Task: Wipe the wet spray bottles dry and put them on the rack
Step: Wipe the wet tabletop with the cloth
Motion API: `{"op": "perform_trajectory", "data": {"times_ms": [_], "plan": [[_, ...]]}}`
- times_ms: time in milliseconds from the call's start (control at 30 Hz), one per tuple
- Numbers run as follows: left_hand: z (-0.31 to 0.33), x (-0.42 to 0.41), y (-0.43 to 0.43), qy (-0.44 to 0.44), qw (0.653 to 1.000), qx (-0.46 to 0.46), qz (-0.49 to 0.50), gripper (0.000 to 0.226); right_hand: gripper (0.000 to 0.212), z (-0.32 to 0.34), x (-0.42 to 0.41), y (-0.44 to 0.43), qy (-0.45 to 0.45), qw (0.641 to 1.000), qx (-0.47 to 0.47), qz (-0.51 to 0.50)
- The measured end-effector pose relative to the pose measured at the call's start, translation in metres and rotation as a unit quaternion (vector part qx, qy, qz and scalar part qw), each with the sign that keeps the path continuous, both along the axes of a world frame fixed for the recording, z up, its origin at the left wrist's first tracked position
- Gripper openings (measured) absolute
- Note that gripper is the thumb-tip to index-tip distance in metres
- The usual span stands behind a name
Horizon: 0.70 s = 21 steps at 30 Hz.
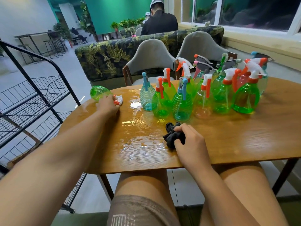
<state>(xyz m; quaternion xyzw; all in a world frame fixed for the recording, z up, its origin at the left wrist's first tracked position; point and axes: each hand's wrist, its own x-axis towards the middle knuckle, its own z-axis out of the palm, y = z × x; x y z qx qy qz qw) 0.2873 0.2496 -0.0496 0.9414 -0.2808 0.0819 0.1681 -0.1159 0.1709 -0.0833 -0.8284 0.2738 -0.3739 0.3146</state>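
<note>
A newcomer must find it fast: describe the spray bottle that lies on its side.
Start at the wooden table, then go to its left edge, nearest the black wire rack. There the left hand holds the green bottle by its neck. It alone lies on its side; the other bottles stand upright.

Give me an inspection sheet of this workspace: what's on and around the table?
Surface: wooden table, water pooled across its left and middle.
Job's things: standing bottles clustered far right; lying bottle at the left edge; dark cloth near the front; black wire rack left of the table, no bottles visible on it.
Clutter: nothing seen.
Grips: left hand holds the lying bottle's neck; right hand grips the cloth.
Cables: nothing seen.
Surroundings: two grey chairs, leaf-print sofa, a seated person beyond, window at right.
</note>
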Motion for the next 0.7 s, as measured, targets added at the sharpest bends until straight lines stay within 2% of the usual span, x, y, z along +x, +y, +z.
{"op": "perform_trajectory", "data": {"times_ms": [133, 233, 367, 700], "plan": [[-0.003, 0.006, -0.001, 0.017, 1.0, 0.016, 0.01, 0.052, 0.028, 0.0, 0.0, 0.0, -0.001, 1.0, 0.0, 0.0], [-0.003, 0.005, -0.001, 0.009, 1.0, 0.023, 0.0, 0.041, 0.028, -0.001, 0.0, 0.0, 0.0, 1.0, 0.0, 0.001], [-0.003, 0.002, 0.003, -0.017, 1.0, 0.005, -0.021, 0.023, 0.028, 0.0, 0.0, 0.0, 0.0, 1.0, 0.002, -0.001], [0.011, -0.04, 0.033, -0.02, 0.992, -0.068, -0.108, 0.019, 0.027, 0.0, 0.0, 0.0, -0.002, 1.0, 0.013, -0.002]]}}
